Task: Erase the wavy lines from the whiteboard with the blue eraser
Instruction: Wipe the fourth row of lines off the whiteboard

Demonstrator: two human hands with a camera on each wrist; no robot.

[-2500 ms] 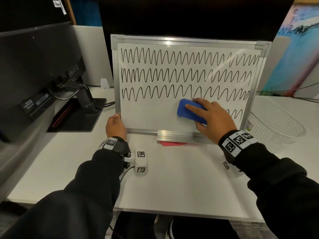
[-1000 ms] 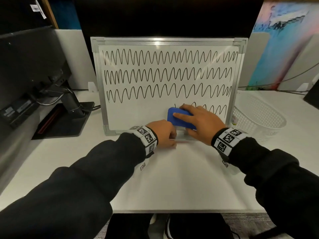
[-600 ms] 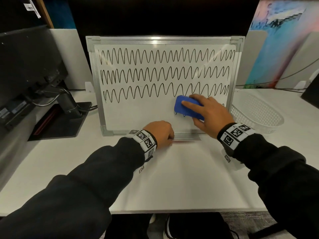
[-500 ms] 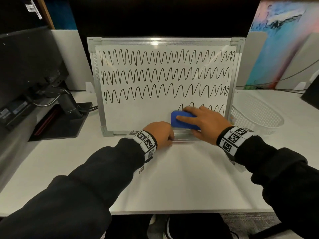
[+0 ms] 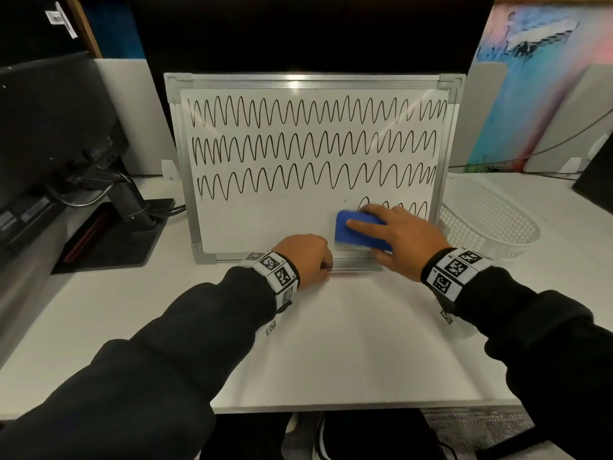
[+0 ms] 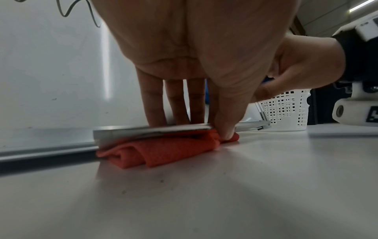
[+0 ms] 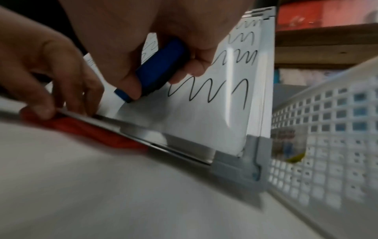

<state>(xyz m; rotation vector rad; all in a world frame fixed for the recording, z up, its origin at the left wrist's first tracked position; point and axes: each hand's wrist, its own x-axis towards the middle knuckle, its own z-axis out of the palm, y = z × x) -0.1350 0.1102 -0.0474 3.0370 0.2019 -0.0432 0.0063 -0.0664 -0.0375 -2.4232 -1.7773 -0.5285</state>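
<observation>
The whiteboard (image 5: 262,224) stands propped on the desk with three full rows of black wavy lines (image 5: 315,147) and a short remnant of a fourth row (image 5: 401,209) at its lower right. My right hand (image 5: 401,239) grips the blue eraser (image 5: 345,234) flat against the board, just below and left of that remnant; the right wrist view shows thumb and fingers round the eraser (image 7: 161,64). My left hand (image 5: 306,257) holds the board's metal tray (image 6: 143,131), fingers (image 6: 178,105) on top and thumb at its front edge.
A folded red cloth (image 6: 163,150) lies under the tray. A white mesh basket (image 5: 487,224) stands right of the board. A monitor stand (image 5: 112,227) and cables sit at the left. Bare white desk (image 5: 331,343) lies in front.
My left hand left the board's lower-left corner and took the tray. The eraser swept up over the bottom row's remnant, then back down to the bottom edge.
</observation>
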